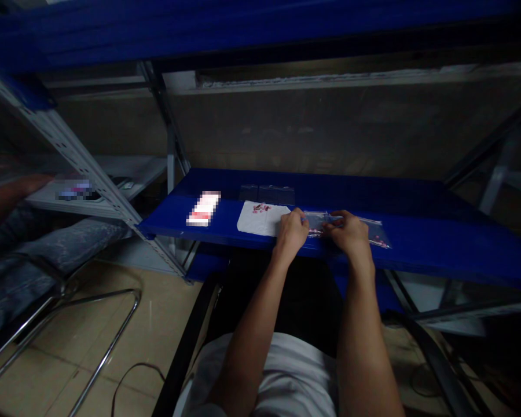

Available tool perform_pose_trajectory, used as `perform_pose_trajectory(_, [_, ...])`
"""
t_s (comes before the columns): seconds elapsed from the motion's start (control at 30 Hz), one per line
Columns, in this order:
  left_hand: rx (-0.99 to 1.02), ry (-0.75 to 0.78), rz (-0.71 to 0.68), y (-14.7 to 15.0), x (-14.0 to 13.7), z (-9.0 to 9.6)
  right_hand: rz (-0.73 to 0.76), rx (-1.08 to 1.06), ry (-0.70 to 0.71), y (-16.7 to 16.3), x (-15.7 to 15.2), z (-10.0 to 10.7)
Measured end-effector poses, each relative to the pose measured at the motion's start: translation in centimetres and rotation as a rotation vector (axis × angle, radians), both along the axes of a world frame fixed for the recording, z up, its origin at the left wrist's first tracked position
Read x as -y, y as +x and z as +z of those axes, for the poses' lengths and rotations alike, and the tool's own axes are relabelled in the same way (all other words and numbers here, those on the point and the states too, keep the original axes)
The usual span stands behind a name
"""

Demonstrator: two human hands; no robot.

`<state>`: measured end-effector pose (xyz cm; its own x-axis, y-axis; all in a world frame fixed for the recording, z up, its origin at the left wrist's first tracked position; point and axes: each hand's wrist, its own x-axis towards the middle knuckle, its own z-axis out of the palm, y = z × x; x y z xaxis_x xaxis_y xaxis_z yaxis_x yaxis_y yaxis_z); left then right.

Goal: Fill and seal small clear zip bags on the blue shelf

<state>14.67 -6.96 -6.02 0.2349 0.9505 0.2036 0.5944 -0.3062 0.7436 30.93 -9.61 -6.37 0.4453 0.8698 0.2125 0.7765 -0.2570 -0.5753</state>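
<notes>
My left hand point(292, 229) and my right hand point(349, 230) are close together over a clear plastic bag point(316, 222) on the blue shelf. The fingers of both hands are bent in a pinch at the bag's two sides. Small pink pieces, like beads, show along its lower edge. Just right of my right hand lies another clear bag point(375, 233) with pink pieces in its lower corner. Left of my left hand is a white sheet point(260, 223), with several small pink and dark pieces point(261, 208) on it. My fingertips are partly hidden.
A bright, blurred-out phone-like screen point(204, 208) lies at the shelf's left. Flat clear bags point(267, 193) lie behind the white sheet. The blue shelf point(438, 231) has a second blue level above it and grey metal posts. A person's arm point(17, 188) is at far left.
</notes>
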Motion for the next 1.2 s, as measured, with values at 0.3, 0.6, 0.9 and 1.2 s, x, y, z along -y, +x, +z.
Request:
perform_pose_trajectory(0.3, [0.172,0.013,0.002,-2.0,0.4,0.4,0.014,-0.001,0.132,-0.6,0.6,1.8])
perform_pose_trajectory(0.6, [0.110,0.100,0.093,-6.7,-2.2,2.8,0.237,-0.039,0.139,-3.3,-3.9,4.1])
perform_pose_trajectory(0.9, [-0.349,0.016,0.005,-3.4,-12.9,3.4,0.231,0.166,-0.331,-4.9,-16.1,3.1])
perform_pose_trajectory(1.2, [-0.343,-0.021,0.037,-2.8,-14.2,2.2,0.135,0.136,-0.365,-5.4,-16.7,2.2])
